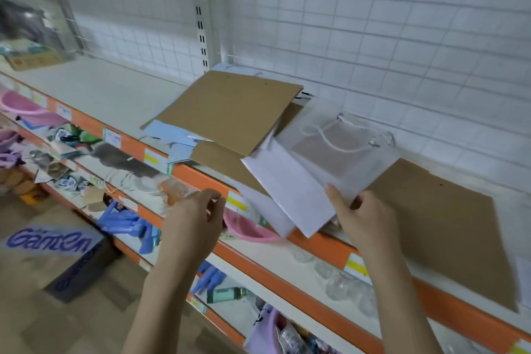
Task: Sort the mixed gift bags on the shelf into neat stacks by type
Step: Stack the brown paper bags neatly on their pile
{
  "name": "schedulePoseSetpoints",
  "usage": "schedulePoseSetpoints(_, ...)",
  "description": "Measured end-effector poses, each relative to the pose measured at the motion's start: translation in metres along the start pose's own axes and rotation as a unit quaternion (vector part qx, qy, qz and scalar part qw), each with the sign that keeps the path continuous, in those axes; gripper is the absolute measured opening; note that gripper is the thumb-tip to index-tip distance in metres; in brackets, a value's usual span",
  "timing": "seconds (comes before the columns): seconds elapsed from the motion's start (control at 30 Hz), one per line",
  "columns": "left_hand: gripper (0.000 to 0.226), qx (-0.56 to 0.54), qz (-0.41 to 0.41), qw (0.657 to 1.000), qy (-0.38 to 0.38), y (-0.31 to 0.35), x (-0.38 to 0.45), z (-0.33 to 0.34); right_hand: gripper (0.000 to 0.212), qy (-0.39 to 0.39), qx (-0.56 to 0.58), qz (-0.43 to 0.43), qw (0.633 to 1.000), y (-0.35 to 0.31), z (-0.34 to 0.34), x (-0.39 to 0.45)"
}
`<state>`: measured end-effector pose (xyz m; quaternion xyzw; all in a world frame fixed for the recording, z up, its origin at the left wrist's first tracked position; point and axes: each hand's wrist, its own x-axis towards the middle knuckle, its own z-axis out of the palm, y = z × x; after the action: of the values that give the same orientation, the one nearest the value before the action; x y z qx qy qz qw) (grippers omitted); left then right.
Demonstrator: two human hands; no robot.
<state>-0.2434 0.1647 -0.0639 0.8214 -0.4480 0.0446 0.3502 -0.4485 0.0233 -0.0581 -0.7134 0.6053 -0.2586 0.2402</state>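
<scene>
The right hand [360, 218] pinches the near corner of a frosted translucent gift bag with white rope handles [339, 149], lying atop white and brown kraft paper bags [230, 112] on the shelf [94, 89]. It looks light, slick and floppy, so an edge grip probably suits. The left hand [195, 221] hovers loosely curled, holding nothing.

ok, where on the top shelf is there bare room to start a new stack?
Bare shelf runs left of the mixed pile, from the big brown bag to the clutter in the far left corner. The middle is crowded with overlapping bags; a flat brown bag covers the right.
</scene>
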Motion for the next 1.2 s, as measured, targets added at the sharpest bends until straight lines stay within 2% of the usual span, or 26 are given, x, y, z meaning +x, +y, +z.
schedulePoseSetpoints(0.07,0.017,0.003,0.006,1.0,0.003,-0.008,0.014,0.002,0.073,-0.003,0.009,0.015,1.0,-0.002,0.008,0.006)
schedulePoseSetpoints(0.23,0.014,-0.011,0.042,0.999,0.009,0.003,0.058,0.008,0.058,0.003,0.054,0.038,0.998,-0.003,-0.002,0.027)
schedulePoseSetpoints(0.33,0.012,-0.027,0.085,0.996,0.027,0.02,0.085,0.015,0.048,0.042,0.069,0.043,0.996,-0.001,-0.013,0.045)
schedulePoseSetpoints(0.43,0.012,-0.032,0.088,0.995,0.022,0.033,0.106,0.025,0.04,0.076,0.09,0.045,0.992,-0.001,-0.021,0.057)
schedulePoseSetpoints(0.67,0.016,-0.076,0.139,0.987,0.017,0.019,0.141,0.044,0.051,0.146,0.089,0.055,0.984,-0.014,-0.013,0.066)
schedulePoseSetpoints(0.73,0.012,-0.081,0.128,0.988,0.001,0.011,0.15,0.047,0.053,0.17,0.083,0.045,0.981,-0.023,-0.011,0.066)
schedulePoseSetpoints(1.0,0.019,-0.144,0.102,0.983,-0.049,-0.022,0.205,0.046,0.052,0.214,0.081,0.051,0.972,-0.067,0.007,0.069)
schedulePoseSetpoints(1.1,0.018,-0.098,0.079,0.992,-0.028,-0.047,0.229,0.035,0.053,0.223,0.073,0.071,0.97,-0.076,0.018,0.063)
schedulePoseSetpoints(1.2,0.028,-0.045,0.055,0.997,-0.033,-0.079,0.262,0.033,0.05,0.242,0.068,0.093,0.963,-0.087,0.025,0.058)
